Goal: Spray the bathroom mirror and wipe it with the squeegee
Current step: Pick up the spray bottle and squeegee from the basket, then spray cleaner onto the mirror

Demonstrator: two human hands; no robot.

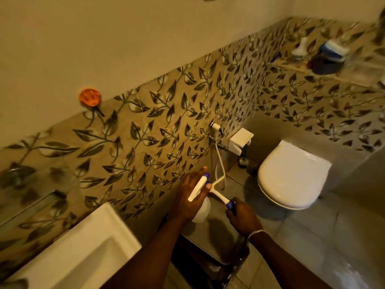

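My left hand (190,197) is wrapped around a white spray bottle (201,209) with a white trigger head and a blue nozzle, held low in front of me. Just to its right, my right hand (242,217) grips the blue handle of a squeegee (220,197), whose white shaft and pale blade point up and left, close to the bottle's head. Both hands hover over the floor between the sink and the toilet. No mirror is in view.
A white sink (87,247) is at lower left. A closed white toilet (291,174) stands to the right. A bidet hose and white paper holder (239,142) hang on the leaf-patterned tiled wall. A ledge at upper right holds bottles and brushes. An orange disc (90,97) is on the wall.
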